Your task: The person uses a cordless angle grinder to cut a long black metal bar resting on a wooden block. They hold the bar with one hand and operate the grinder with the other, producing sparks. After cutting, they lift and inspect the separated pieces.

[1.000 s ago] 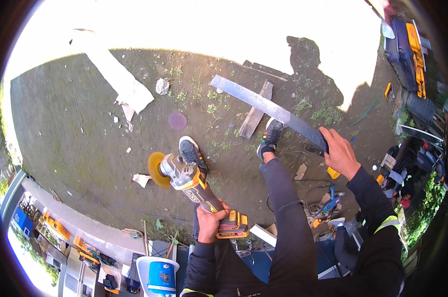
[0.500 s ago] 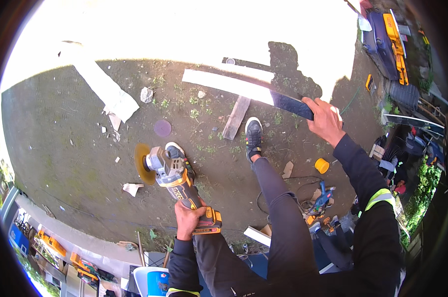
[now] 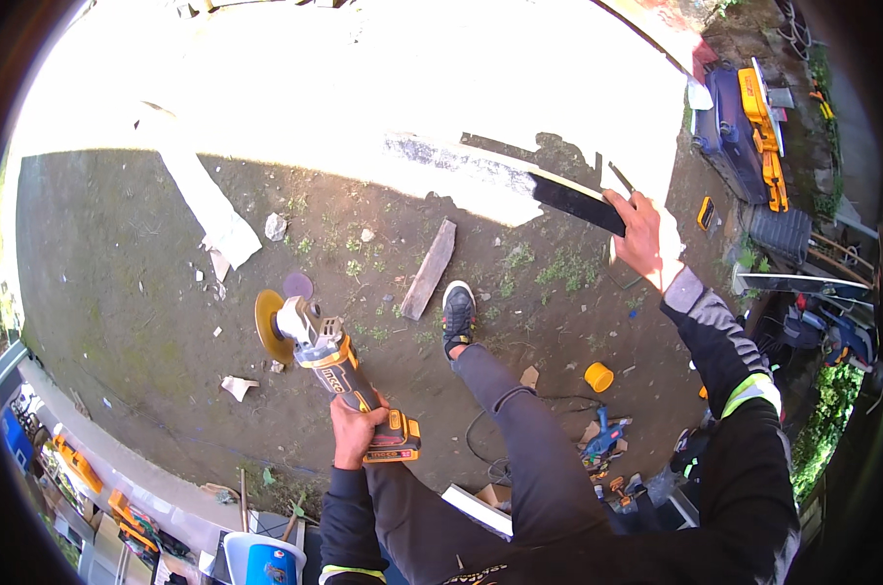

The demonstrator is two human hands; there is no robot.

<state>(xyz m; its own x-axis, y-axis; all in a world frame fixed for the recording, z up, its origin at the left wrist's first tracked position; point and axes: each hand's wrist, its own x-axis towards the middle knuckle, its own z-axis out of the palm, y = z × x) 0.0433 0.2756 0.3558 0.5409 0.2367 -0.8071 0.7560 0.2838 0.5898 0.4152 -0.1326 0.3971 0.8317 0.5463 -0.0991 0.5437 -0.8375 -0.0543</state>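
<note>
My left hand (image 3: 356, 431) is closed around the body of a yellow-and-black cordless angle grinder (image 3: 334, 363), behind its head and near the battery. A round yellow-brown disc (image 3: 270, 327) on the grinder stands edge-up to the left, apart from any workpiece; whether it spins I cannot tell. My right hand (image 3: 644, 239) grips the near end of a long, narrow board (image 3: 576, 205). The board's near part is dark in shade; its far part glares in the sunlight. Between grinder and board a short weathered wood piece (image 3: 429, 269) lies on the dirt.
A purple disc (image 3: 298, 285), a stone (image 3: 276, 227) and a long pale strip (image 3: 208, 210) lie on the ground at left. By my right leg are a yellow cup-like container (image 3: 598, 377) and a blue corded power tool (image 3: 605, 434). A dark case (image 3: 729, 132) stands at far right.
My right hand has carried the board farther forward, off the short wood piece and more into the sunlight. The grinder stays in my left hand. The whole view has shifted.
</note>
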